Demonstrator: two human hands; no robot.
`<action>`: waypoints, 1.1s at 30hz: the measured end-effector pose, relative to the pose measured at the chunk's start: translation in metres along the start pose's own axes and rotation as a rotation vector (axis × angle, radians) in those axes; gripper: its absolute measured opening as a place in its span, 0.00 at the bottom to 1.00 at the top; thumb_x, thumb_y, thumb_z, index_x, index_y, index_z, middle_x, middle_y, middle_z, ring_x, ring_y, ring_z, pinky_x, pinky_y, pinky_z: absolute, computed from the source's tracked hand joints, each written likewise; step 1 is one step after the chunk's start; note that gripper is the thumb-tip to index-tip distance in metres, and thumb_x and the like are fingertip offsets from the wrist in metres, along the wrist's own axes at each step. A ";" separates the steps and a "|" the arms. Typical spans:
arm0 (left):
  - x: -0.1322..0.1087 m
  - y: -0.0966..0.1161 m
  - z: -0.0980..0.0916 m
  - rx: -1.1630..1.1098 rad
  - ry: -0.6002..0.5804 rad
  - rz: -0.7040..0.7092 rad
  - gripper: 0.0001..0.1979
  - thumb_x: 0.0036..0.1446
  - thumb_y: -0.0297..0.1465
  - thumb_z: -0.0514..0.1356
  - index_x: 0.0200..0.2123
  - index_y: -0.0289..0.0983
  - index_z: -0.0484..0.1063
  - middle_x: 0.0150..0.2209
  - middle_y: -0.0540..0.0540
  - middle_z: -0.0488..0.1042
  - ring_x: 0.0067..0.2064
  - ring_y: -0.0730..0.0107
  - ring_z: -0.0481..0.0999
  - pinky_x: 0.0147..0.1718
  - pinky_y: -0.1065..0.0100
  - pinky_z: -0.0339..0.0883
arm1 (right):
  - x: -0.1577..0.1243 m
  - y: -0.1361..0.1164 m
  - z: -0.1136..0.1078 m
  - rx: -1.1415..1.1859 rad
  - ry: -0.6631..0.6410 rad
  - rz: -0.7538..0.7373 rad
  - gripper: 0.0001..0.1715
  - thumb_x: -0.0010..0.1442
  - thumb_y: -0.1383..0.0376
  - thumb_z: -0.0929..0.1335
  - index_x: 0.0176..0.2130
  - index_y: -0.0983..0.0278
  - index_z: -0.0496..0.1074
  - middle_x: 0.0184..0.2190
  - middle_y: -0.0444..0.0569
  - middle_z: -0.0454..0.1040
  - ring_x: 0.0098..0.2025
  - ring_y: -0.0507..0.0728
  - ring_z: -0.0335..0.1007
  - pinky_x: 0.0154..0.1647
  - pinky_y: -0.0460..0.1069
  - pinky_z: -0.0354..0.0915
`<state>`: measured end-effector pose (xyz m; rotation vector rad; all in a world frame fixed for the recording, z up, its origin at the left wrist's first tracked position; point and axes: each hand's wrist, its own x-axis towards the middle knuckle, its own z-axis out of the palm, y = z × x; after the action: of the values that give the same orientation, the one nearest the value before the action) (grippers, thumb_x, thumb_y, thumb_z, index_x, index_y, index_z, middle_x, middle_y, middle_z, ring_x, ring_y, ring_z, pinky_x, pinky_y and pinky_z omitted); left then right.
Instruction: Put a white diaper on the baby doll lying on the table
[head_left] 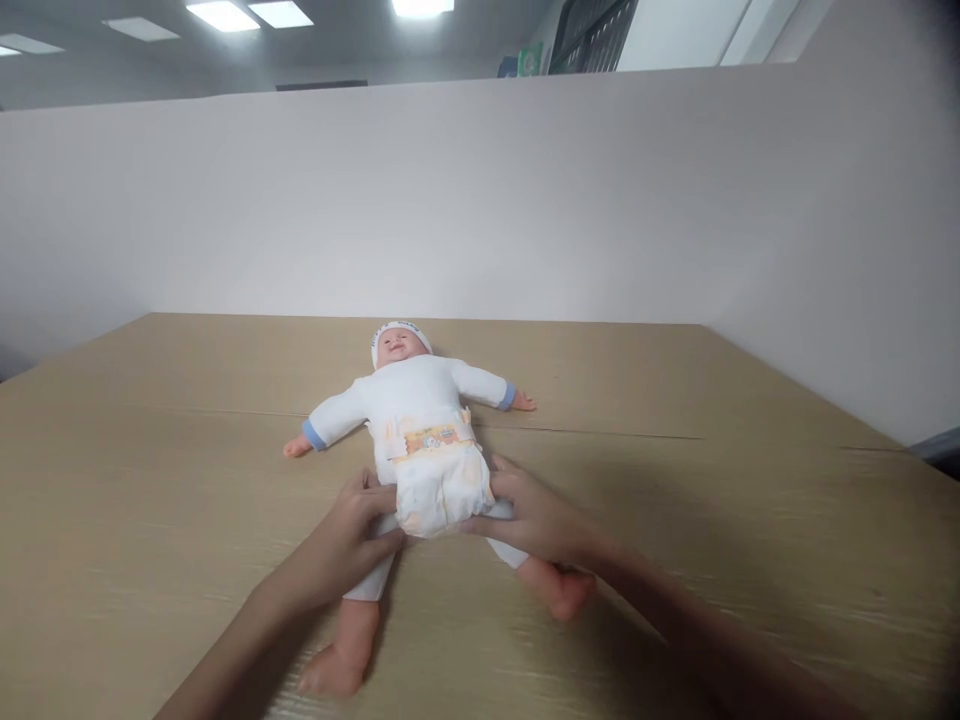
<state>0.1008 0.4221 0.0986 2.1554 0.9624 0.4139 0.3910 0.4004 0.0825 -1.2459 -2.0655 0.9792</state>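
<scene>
A baby doll [412,395] in a white suit and cap lies on its back on the wooden table [150,480], arms spread, legs toward me. It wears a white diaper [439,480] with a patterned waistband. My left hand [349,545] grips the diaper's left lower edge, fingers curled on it. My right hand [529,515] holds the diaper's right side at the doll's thigh, fingers pressed to it.
A tall white partition [480,200] stands along the table's far edge and runs down the right side. The table's seam crosses under the doll. Ceiling lights show above the partition.
</scene>
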 end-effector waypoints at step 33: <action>0.000 -0.001 0.002 -0.068 -0.037 -0.056 0.16 0.71 0.46 0.63 0.44 0.43 0.86 0.43 0.46 0.76 0.53 0.53 0.66 0.63 0.53 0.59 | 0.001 0.005 -0.001 0.124 -0.026 0.116 0.31 0.60 0.43 0.78 0.53 0.60 0.84 0.65 0.56 0.73 0.67 0.71 0.69 0.73 0.64 0.62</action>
<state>0.1014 0.4216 0.0959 2.0627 0.9722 0.3730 0.3942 0.4028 0.0789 -1.3060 -1.9381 1.1627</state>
